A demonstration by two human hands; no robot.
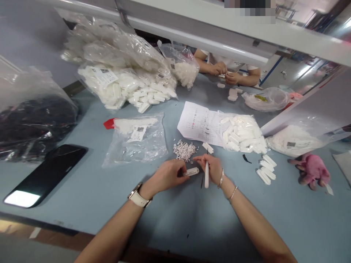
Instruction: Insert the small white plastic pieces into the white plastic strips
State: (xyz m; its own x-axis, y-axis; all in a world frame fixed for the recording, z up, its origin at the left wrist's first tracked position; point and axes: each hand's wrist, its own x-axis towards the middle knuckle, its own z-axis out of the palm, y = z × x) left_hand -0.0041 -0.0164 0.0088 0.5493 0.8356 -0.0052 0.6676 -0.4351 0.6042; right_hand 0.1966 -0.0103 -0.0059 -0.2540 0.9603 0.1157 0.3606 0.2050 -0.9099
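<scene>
My left hand (170, 175) is closed, its thumb and fingers pinching one end of a small, narrow white plastic part (192, 171) just above the table. My right hand (213, 167) grips a white-handled tool (207, 177) with a thin dark tip that points away from me. Its thumb and forefinger reach towards the other end of the plastic part; whether they pinch a tiny piece is too small to tell. Just beyond both hands lies a loose pile of tiny white pieces (185, 150). Another flat white part (207, 147) rests behind my right hand.
A clear bag of white parts (241, 133) lies on a printed sheet (196, 122). Several white parts (265, 170) and a pink plush thing (314, 170) are right. Left are a flat bag (137, 146) and a black phone-like slab (46, 175). Opposite, another person's hands (226, 73) work.
</scene>
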